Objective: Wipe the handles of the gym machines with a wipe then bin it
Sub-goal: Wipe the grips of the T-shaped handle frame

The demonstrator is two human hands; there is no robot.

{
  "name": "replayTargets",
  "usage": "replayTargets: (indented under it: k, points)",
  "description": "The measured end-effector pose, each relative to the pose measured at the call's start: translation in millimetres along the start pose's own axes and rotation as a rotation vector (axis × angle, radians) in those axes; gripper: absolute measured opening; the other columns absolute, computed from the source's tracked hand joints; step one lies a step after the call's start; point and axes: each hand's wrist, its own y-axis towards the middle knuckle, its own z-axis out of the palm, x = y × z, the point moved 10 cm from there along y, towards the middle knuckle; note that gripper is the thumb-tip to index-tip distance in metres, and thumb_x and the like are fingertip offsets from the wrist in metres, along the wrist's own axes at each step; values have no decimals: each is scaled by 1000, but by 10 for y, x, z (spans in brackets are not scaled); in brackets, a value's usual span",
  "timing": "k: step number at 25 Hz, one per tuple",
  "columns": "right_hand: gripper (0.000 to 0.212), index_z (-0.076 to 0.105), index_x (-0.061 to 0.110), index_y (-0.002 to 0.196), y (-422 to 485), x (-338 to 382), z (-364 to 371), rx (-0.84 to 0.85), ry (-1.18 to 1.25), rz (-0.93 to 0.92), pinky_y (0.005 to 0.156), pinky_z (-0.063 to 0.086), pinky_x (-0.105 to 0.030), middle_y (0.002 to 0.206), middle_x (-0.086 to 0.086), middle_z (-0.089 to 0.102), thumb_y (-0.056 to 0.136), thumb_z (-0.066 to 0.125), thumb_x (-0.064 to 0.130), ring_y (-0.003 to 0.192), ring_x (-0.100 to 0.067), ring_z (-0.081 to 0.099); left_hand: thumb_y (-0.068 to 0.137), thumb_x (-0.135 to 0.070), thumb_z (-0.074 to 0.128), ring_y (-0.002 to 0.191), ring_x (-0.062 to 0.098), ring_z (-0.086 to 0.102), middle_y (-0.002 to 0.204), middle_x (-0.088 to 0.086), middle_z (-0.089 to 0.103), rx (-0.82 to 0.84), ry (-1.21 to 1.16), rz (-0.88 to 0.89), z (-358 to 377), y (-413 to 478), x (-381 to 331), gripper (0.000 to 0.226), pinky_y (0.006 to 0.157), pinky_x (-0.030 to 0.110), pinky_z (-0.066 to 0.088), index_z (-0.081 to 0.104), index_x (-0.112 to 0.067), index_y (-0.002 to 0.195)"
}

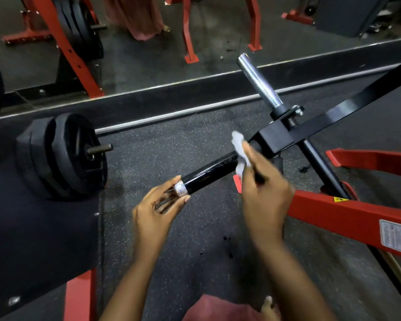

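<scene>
The wiping step is under way on one machine. The left hand (155, 216) pinches the silver end cap (181, 189) at the near tip of the black handle (208, 173) between thumb and fingertips, steadying it. At the handle's far end the wipe (240, 148) is bunched against the bar, gripped by the curled fingers of the right hand (266, 193), which is blurred. The next move probably calls for drawing the wipe down the handle toward the end cap, so the left hand must give way. No bin shows. Left of the handle sit black weight plates (63, 156). Under it lies speckled rubber floor (171, 140). Beyond it a chrome peg (258, 82) rises, and to its right runs a red frame (333, 212). What looks like a mirror (137, 66) lines the back.
</scene>
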Motion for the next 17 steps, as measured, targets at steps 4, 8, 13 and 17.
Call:
replayTargets:
  k: [4, 8, 13, 17]
  points:
    - [35, 61, 8, 117, 466, 124, 631, 571, -732, -354, 90, 46, -31, 122, -8, 63, 86, 50, -1, 112, -22, 58, 70, -16, 76, 92, 4, 67, 104, -5, 70, -53, 28, 19, -16, -9, -18, 40, 87, 21, 52, 65, -38, 100]
    - [29, 52, 14, 120, 204, -22, 864, 759, -915, -336, 77, 48, -31, 115, -3, 57, 95, 38, 11, 106, -20, 56, 71, -10, 76, 91, 3, 67, 103, -5, 70, -63, 22, 23, -10, -4, -16, 41, 84, 14, 51, 65, -37, 100]
    - [29, 48, 7, 120, -341, 316, 1231, 861, -733, -446, 82, 45, -30, 118, -9, 55, 95, 34, 7, 111, -23, 51, 71, -3, 75, 89, 7, 67, 102, 3, 70, -75, 14, 11, 4, 8, 16, 45, 85, 19, 51, 63, -37, 98]
    - [36, 43, 10, 131, -263, 310, 1138, 957, -738, -538, 92, 48, -31, 129, -7, 51, 97, 34, 10, 115, -22, 51, 68, -19, 74, 90, 5, 67, 102, 0, 70, -65, -2, 22, -2, -4, -4, 37, 83, 16, 50, 64, -37, 100]
